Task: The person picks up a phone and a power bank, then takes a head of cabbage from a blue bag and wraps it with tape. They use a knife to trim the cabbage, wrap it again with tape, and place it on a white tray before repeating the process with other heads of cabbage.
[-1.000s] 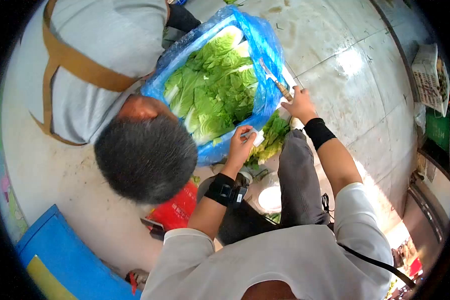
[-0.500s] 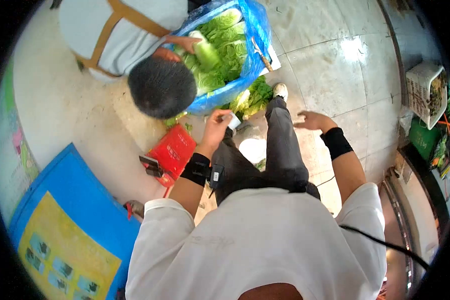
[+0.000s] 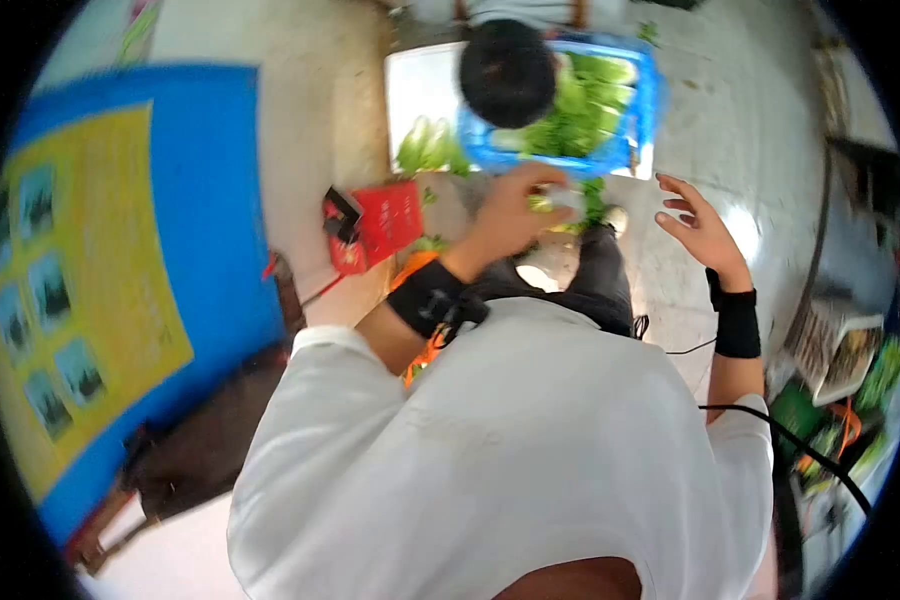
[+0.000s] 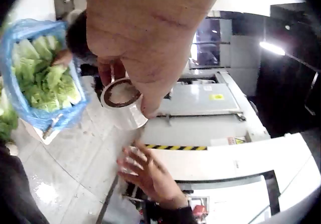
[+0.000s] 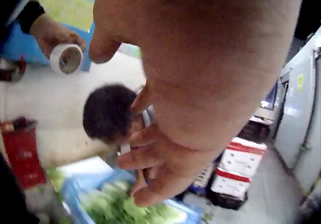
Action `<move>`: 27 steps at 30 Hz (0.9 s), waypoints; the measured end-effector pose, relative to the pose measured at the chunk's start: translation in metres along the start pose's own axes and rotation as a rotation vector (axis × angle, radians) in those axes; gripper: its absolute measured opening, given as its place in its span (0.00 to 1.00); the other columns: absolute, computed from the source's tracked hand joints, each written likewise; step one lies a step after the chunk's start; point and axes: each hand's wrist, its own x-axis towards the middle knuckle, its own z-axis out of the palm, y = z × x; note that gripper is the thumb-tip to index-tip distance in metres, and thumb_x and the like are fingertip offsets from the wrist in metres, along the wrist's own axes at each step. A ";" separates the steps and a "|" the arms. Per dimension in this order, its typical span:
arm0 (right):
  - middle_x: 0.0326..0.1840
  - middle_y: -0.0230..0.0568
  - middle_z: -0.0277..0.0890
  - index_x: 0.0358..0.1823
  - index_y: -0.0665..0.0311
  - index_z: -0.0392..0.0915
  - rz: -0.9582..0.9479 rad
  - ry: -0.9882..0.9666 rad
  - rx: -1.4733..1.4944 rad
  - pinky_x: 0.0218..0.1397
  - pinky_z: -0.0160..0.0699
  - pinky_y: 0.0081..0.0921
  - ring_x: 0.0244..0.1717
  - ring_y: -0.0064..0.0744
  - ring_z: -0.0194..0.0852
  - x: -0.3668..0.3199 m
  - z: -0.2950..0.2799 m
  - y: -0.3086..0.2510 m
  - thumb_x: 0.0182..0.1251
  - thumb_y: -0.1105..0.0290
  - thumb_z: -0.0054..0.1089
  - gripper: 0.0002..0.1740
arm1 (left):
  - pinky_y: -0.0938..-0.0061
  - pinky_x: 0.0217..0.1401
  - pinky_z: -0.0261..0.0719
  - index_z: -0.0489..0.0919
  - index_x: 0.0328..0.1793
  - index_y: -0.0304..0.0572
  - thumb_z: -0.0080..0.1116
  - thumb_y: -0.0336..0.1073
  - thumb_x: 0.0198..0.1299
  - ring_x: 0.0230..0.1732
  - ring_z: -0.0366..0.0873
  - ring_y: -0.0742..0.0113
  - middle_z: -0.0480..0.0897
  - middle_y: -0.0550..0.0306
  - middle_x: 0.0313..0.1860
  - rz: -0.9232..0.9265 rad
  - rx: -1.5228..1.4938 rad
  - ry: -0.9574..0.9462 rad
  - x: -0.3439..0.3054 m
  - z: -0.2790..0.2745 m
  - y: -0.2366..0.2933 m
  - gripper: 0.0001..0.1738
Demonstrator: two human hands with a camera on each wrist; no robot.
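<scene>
My left hand (image 3: pixel 505 220) grips a roll of white tape (image 4: pixel 125 117) by its edge, thumb on one side and fingers on the other. The roll's brown core faces the left wrist camera. Out to the right, my right hand (image 3: pixel 705 228) holds nothing, its fingers spread and slightly bent. Ahead of both hands is a box lined with a blue plastic bag (image 3: pixel 648 105), filled with leafy Chinese cabbages (image 3: pixel 595 100). A knife (image 4: pixel 51 126) lies at the box's near right edge.
Another person (image 3: pixel 508 75) bends over the box from the far side. More cabbages (image 3: pixel 430 145) lie left of it. A red box (image 3: pixel 390 222) stands on the floor, and a blue board (image 3: pixel 215 200) is at the left. A white basket (image 3: pixel 848 355) is at the right.
My right hand has left the knife's handle and moved out to the right. My left hand has come up nearer the head camera with the tape. The box now appears farther away.
</scene>
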 end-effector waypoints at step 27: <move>0.56 0.43 0.75 0.53 0.62 0.83 0.091 -0.601 -0.004 0.63 0.72 0.31 0.58 0.39 0.75 0.096 0.309 -0.135 0.65 0.73 0.55 0.16 | 0.45 0.73 0.64 0.69 0.75 0.47 0.70 0.58 0.57 0.73 0.64 0.38 0.63 0.36 0.75 -1.189 -0.069 1.058 -0.160 -0.259 -0.490 0.44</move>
